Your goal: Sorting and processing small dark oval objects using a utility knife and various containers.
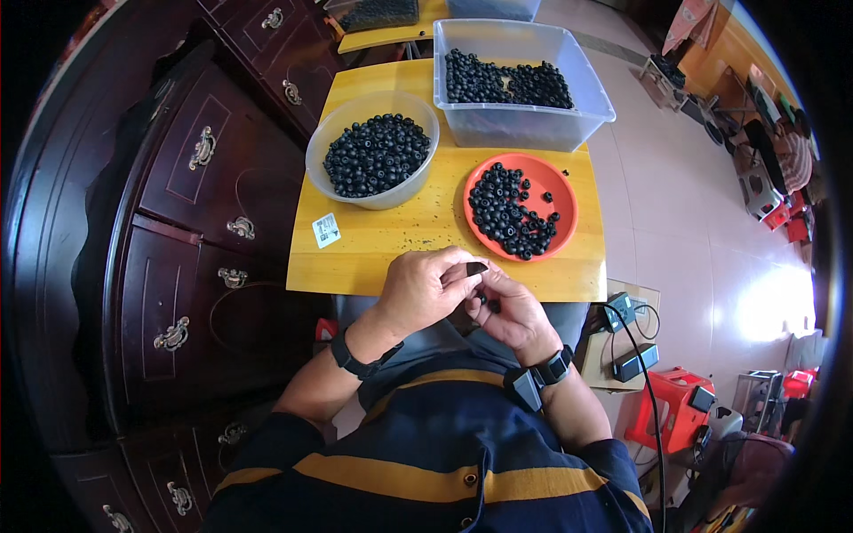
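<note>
My left hand (418,289) is closed, pinching a small dark piece with a pointed, blade-like edge (476,268) between thumb and fingers. Right beside it, my right hand (518,322) is curled with a few black beads (494,306) in its fingers. Both hands meet over the table's near edge, just below an orange-red plate (570,213). Loose black beads (511,222), round with holes, lie on that plate. Part of what the fingers hold is hidden.
A round translucent bowl (315,160) full of black beads stands at the left of the yellow table (391,235). Behind the plate is a large clear bin (524,133) with more beads. A white label (326,230) and dark crumbs lie on the wood. Dark drawers (200,147) flank the left.
</note>
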